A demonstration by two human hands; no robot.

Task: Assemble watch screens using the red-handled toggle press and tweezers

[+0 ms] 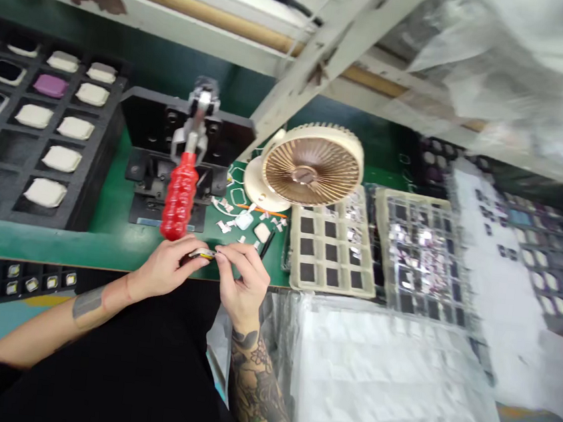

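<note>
Close to the bench's front edge, my left hand (168, 264) pinches a small flat device casing (201, 253) between thumb and fingers. It looks thin, with a dark and a yellow part along its side. My right hand (243, 275) meets the casing's right end, thumb and fingertips pressed together there. Whatever lies between those fingertips is too small to make out. Just beyond my left hand rises the red handle (179, 197) of a toggle clamp press (194, 128). Small pale pieces (243, 220) and a black pen-like tool (267, 244) lie beyond my right hand.
A cream fan (311, 167) stands behind the loose pieces. On the left, a black foam tray (74, 199) holds several white and purple casings. Compartment trays (333, 263) of small parts sit to the right, beside plastic-wrapped sheets (394, 384). A slanted white post (321, 67) crosses behind.
</note>
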